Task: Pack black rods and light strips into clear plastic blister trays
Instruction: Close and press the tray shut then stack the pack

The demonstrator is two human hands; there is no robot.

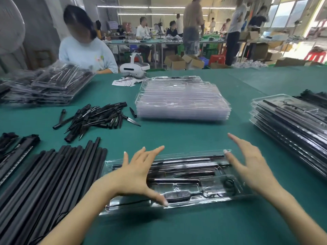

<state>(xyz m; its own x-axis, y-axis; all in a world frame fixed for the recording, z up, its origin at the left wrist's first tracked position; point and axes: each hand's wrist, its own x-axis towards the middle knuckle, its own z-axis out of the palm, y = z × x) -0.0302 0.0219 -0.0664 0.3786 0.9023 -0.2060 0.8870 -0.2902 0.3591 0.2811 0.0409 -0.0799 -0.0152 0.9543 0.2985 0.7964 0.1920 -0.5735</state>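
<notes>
Green bench [194, 137] carries my filled blister tray [208, 190] at the near centre. Both hands, left [136, 175] and right [251, 167], hover with fingers spread; I should press evenly along the edges.

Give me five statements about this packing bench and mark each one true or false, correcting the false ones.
1. Both hands are spread open over the filled tray. True: left hand, right hand.
2. The stack of empty clear trays sits beyond the filled tray. True.
3. The loose black spikes lie to the right of the empty stack. False: they lie to its left.
4. The long black rods are piled at the person's right. False: they lie at the left.
5. The table has a red cover. False: it is green.
</notes>
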